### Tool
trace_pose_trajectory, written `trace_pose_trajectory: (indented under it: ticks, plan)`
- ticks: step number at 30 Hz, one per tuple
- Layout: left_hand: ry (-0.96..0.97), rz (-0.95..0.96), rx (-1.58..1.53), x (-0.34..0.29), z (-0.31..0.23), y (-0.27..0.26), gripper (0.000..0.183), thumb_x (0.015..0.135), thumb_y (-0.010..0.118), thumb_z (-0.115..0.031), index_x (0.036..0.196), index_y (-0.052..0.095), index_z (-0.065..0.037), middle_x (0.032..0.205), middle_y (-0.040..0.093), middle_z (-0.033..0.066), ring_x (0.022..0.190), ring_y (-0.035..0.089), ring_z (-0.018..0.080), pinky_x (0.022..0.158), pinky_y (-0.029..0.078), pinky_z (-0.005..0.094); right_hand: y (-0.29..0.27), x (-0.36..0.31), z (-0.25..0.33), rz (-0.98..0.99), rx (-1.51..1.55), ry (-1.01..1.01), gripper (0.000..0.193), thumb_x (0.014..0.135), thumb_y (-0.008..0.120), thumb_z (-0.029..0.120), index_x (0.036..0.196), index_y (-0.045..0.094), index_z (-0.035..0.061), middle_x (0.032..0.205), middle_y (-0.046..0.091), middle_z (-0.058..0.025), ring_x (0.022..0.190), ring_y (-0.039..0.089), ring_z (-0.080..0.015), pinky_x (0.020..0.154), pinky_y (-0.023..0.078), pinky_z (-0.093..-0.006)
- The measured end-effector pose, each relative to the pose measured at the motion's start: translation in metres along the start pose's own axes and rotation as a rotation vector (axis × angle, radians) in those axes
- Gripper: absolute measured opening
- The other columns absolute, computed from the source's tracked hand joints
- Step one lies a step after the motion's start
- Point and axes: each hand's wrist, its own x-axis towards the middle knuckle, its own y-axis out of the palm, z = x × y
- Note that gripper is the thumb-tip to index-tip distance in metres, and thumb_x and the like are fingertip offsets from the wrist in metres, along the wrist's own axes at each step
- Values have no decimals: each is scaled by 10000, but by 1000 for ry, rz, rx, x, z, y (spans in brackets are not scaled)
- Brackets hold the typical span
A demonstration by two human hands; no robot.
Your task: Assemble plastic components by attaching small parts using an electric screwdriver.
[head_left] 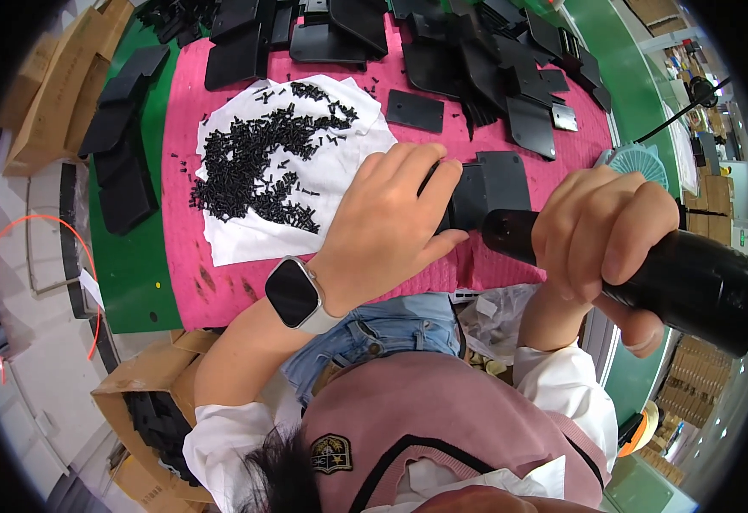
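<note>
My left hand [387, 218] grips a black plastic part [500, 181] near the front edge of the pink cloth [188, 256], fingers over its left side and thumb at its near side. My right hand [605, 235] is wrapped round a thick black electric screwdriver [694, 286]. The tool's tapered nose points left, close to the part's near right corner; its tip and any contact with the part cannot be made out. Left of my left hand, a heap of small black screws [250, 162] lies on a white cloth [229, 244].
Piles of black plastic parts [447, 64] fill the far side of the green table [143, 295]; more parts [122, 188] lie at left. A flat black plate [415, 111] lies beyond my left hand. A teal fan [637, 162] stands right. An open cardboard box [126, 380] sits lower left.
</note>
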Motion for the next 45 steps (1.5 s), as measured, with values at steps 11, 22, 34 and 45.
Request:
trace_pose_trajectory:
  ticks: [11, 22, 34, 45]
  plan:
    - [1, -12, -39, 0, 2, -3, 557, 617, 781, -188, 1086, 539, -13, 1077, 529, 138, 972, 531, 317, 844, 433, 384, 9, 2, 4, 25, -157, 6, 430, 709, 784, 350, 880, 497, 79, 590, 562, 13, 397, 521, -122, 389, 418, -243]
    - [39, -30, -2, -5, -13, -19, 570, 645, 762, -171, 1138, 522, -17, 923, 493, 149, 829, 514, 324, 733, 434, 392, -17, -57, 31, -927, -594, 622, 539, 783, 686, 132, 1230, 416, 0, 780, 541, -56, 577, 540, -133, 537, 441, -252]
    - [-86, -256, -525, -36, -24, -53, 331, 635, 720, 95, 943, 616, 31, 811, 672, 120, 725, 653, 163, 653, 515, 265, 3, -47, 12, -628, -1923, 635, 595, 759, 704, 324, 1204, 506, -17, 981, 600, -177, 888, 593, -347, 773, 487, -376]
    - [163, -394, -61, -64, -41, -104, 407, 589, 793, -139, 946, 644, -10, 795, 620, 76, 749, 580, 257, 691, 454, 360, 86, 4, 1, 256, -723, 412, 422, 635, 761, 266, 957, 608, 41, 766, 629, -69, 596, 615, -221, 506, 443, -302]
